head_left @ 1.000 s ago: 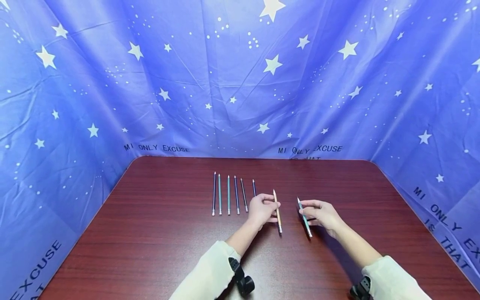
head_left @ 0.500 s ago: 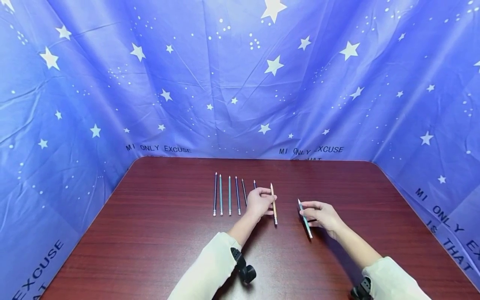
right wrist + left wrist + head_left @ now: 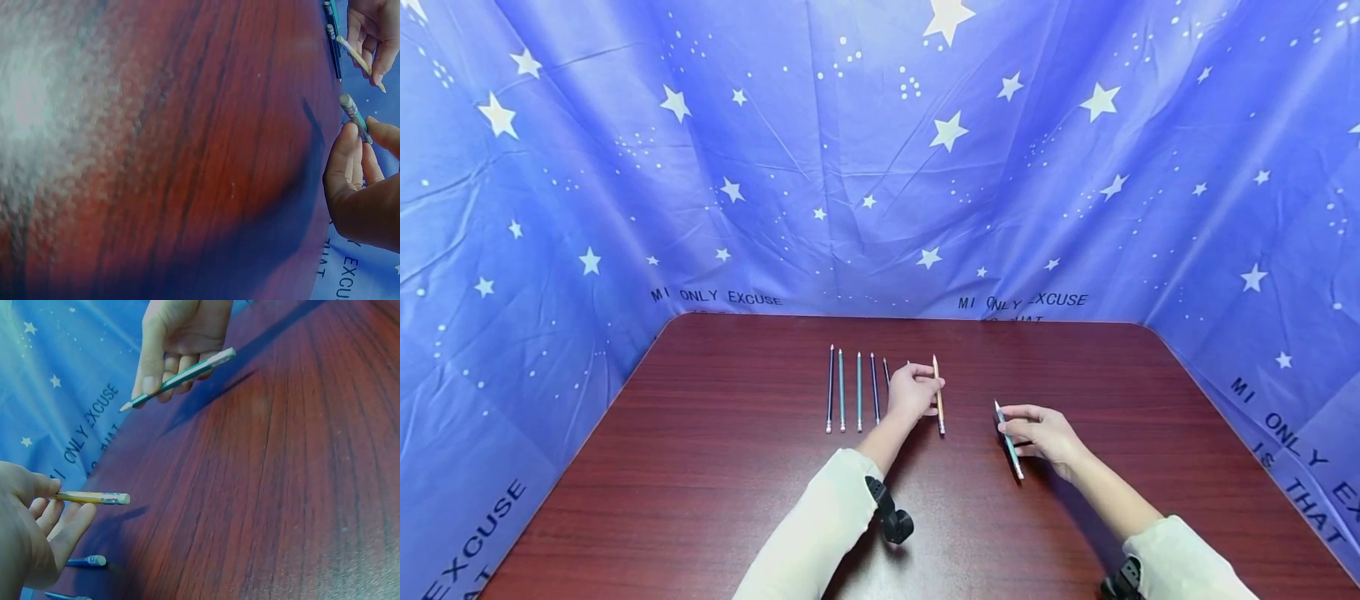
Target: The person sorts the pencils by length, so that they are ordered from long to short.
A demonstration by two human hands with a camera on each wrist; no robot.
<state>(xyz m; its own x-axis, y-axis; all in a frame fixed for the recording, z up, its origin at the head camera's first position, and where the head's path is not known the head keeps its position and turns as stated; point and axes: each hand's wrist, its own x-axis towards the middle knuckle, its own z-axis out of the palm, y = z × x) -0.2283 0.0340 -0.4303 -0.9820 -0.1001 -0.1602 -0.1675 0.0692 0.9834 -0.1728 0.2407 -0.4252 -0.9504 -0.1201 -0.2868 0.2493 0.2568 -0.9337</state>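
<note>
Between thumb and fingers, my left hand (image 3: 912, 395) pinches a yellow pencil (image 3: 938, 404), its tip pointing away from me. A shadow falls apart from this pencil (image 3: 94, 497) in the left wrist view, so it is held above the table. To the right, my right hand (image 3: 1047, 437) pinches a green pencil (image 3: 1010, 446), also raised, with its white eraser end toward me. Left of the left hand lies a row of several pencils, among them a dark blue pencil (image 3: 831, 388) and a teal pencil (image 3: 859, 392). The left hand hides part of the row's right end.
The dark red wooden table (image 3: 700, 483) has rounded far corners. Blue cloth (image 3: 850, 125) with white stars and lettering hangs behind it and along both sides. A black strap device (image 3: 891, 512) sits at the left sleeve, another (image 3: 1123, 577) at the right.
My left hand has carried the yellow pencil forward and slightly left, now covering more of the row's right end. The right hand with the green pencil has barely moved.
</note>
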